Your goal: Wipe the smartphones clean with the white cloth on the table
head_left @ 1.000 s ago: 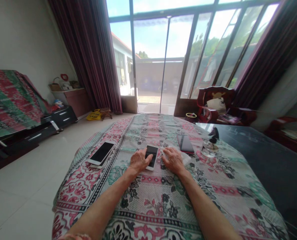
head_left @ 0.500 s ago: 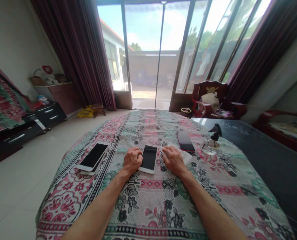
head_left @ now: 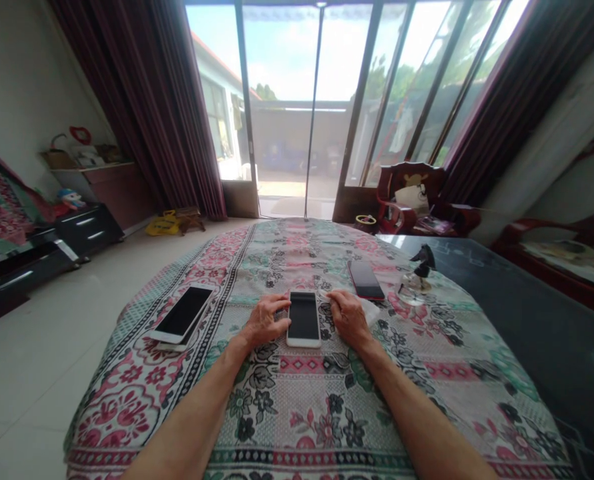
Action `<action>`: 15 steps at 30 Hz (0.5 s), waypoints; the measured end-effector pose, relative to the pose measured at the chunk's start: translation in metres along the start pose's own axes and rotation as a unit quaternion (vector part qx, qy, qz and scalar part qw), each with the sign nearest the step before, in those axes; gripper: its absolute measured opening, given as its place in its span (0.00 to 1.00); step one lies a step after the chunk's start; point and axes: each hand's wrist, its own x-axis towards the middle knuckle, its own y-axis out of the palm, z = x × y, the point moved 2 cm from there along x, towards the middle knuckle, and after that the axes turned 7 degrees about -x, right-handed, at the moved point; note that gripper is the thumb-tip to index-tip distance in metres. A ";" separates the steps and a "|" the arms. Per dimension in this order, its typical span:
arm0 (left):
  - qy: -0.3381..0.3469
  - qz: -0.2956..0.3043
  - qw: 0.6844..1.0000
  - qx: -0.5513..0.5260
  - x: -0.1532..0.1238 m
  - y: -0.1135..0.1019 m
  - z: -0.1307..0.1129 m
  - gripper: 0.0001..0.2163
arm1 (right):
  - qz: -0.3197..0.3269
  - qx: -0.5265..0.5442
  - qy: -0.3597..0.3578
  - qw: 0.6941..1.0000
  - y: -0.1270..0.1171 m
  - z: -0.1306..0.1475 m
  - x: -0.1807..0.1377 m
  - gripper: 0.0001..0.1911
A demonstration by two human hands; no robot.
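A white phone (head_left: 303,319) with a dark screen lies flat on the patterned tablecloth (head_left: 307,407), straight in front of me. My left hand (head_left: 263,323) rests on the cloth just left of it, fingers apart and bent, fingertips touching the phone's left edge. My right hand (head_left: 347,317) lies just right of the phone, fingers curled down over a crumpled white cloth (head_left: 373,309) that sticks out from under it.
A red-edged phone (head_left: 365,280) lies beyond my right hand. Two stacked white phones (head_left: 182,317) sit near the table's left edge. A glass ornament with a black bird (head_left: 417,281) stands at the right, beside a dark glossy table (head_left: 527,313). Chairs, curtains and glass doors stand behind.
My left hand slid off the phone's screen to its left edge, and the phone turned from tilted to straight. My right hand stayed on the cloth. The camera view tipped upward slightly.
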 end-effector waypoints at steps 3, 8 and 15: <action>0.005 0.082 0.997 -0.003 -0.002 -0.007 0.002 0.27 | -0.016 0.016 -0.008 1.000 -0.001 0.000 -0.001 0.13; 0.003 0.188 0.982 0.019 -0.007 -0.014 -0.003 0.49 | 0.003 -0.004 -0.021 1.000 0.002 0.001 -0.001 0.13; -0.009 0.185 0.980 0.070 -0.005 -0.005 -0.007 0.51 | 0.052 -0.072 -0.018 0.996 0.002 0.005 0.001 0.16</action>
